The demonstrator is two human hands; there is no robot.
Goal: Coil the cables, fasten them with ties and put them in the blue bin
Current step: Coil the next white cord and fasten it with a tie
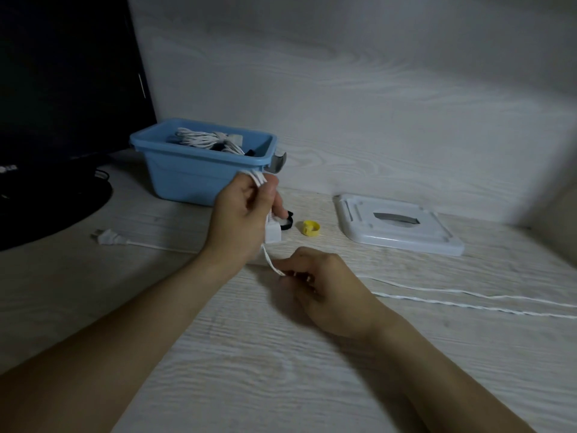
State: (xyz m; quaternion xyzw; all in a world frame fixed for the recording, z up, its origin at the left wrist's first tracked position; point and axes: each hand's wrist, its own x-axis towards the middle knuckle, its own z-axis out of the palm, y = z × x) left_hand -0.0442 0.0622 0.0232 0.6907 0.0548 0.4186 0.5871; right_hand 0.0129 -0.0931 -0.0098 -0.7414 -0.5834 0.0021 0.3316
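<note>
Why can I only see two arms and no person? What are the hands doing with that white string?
The camera sits on the person's head and looks down, so you see only their own arms. The string is a white cable. The left hand grips a few loops of it, with a white plug block hanging below the fingers. The right hand pinches the cable to feed more in; the rest trails off right across the table. Behind stands a blue bin with coiled cables already inside. Nearby lie a yellow tie, a black tie, a white lid and a white two-pin plug.
</note>
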